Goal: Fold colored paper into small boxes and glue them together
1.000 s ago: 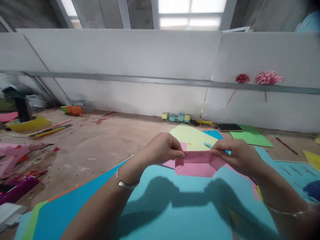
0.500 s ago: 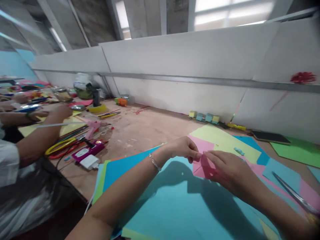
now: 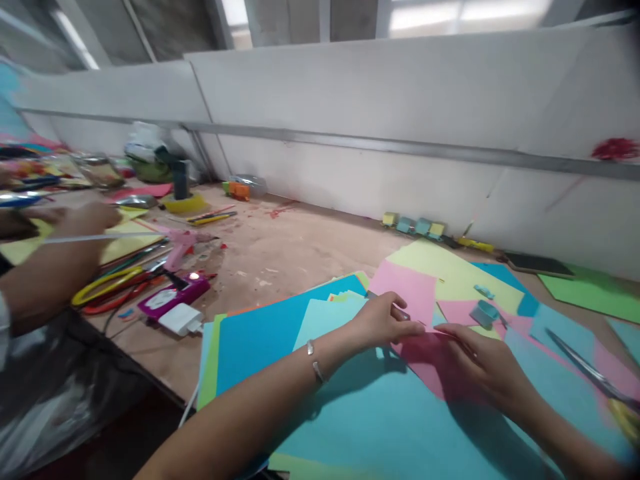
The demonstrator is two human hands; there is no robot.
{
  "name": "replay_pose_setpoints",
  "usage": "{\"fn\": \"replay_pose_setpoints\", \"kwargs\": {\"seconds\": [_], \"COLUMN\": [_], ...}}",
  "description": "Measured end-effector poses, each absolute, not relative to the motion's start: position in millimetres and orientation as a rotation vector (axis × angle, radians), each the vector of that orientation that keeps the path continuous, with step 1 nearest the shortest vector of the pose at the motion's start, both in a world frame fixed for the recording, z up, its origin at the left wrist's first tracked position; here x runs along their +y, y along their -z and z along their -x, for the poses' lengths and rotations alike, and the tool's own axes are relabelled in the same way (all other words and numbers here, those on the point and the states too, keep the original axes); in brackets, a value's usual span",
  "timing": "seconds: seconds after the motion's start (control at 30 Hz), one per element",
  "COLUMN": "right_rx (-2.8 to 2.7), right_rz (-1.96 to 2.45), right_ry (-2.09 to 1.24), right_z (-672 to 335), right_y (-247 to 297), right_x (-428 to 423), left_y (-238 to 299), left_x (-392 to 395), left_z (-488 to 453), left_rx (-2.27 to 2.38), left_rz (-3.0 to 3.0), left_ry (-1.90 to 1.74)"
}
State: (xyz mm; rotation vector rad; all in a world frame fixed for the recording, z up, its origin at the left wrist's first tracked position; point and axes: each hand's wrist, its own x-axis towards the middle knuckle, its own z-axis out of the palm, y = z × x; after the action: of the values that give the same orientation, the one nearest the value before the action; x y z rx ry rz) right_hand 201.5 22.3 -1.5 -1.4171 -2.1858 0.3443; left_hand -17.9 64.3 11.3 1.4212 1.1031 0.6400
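Note:
A pink sheet of paper (image 3: 427,363) lies between my hands, tilted above a large light blue sheet (image 3: 360,413). My left hand (image 3: 383,321), with a silver open bangle on its wrist, is closed on the sheet's upper left edge, thumb outstretched. My right hand (image 3: 483,360) grips the sheet from the right; its fingertips sit close to the left thumb, and part of the grip is hidden. Just behind the right hand stands a small blue paper box (image 3: 484,313). Another pink sheet (image 3: 410,287) lies flat beyond the left hand.
Silver scissors (image 3: 583,367) lie at the right on blue paper. Small yellow and blue paper blocks (image 3: 414,225) line the wall. At the left are a pink glue gun (image 3: 180,245), a purple power strip (image 3: 175,297) and a co-worker's arm (image 3: 60,260).
My hands have shifted slightly right and lower, and the fingertips have drawn apart a little. The pink sheet, folded small before, now looks wider. The blue paper box has come into sight.

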Motion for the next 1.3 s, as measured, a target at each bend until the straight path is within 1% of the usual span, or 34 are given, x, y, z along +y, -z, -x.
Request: {"fn": "replay_pose_setpoints", "kwargs": {"seconds": [0.17, 0.27, 0.37, 0.5, 0.67, 0.8, 0.97, 1.13, 1.3], "right_rx": [-2.000, -1.900, -1.879, -1.917, -1.879, -1.813, -1.750, -1.763, -1.889], "right_rz": [1.511, 1.478, 1.401, 1.369, 1.379, 1.398, 1.544, 1.581, 1.511], "right_ry": [-0.850, -1.030, -1.134, -1.178, -1.184, -1.221, -1.192, -1.261, -1.280], "right_z": [-194.9, -197.0, -199.7, -202.4, -204.8, -202.6, -198.2, -199.8, -207.5], "right_y": [-15.3, -14.6, -11.2, -8.6, -11.6, -14.9, -18.6, -27.5, -37.6], "right_x": [12.7, 8.0, 4.8, 4.4, 7.4, 5.5, -1.0, -2.5, -0.4], "left_y": [4.4, 4.7, 3.4, 7.1, 9.8, 8.9, 3.5, -13.9, -27.9], "left_x": [45.6, 31.6, 24.5, 27.3, 33.9, 32.2, 27.4, 26.7, 31.2], "left_z": [6.5, -3.6, -11.6, -12.6, -5.9, -7.8, -14.4, -13.4, -2.8], "left_rx": [1.195, 1.286, 1.336, 1.344, 1.204, 1.224, 1.244, 1.238, 1.096], "left_rz": [-1.702, -1.953, -2.086, -2.153, -2.304, -2.175, -2.133, -2.026, -1.813], "left_ry": [-0.728, -0.769, -0.725, -0.702, -0.710, -0.700, -0.745, -0.637, -0.457]}}
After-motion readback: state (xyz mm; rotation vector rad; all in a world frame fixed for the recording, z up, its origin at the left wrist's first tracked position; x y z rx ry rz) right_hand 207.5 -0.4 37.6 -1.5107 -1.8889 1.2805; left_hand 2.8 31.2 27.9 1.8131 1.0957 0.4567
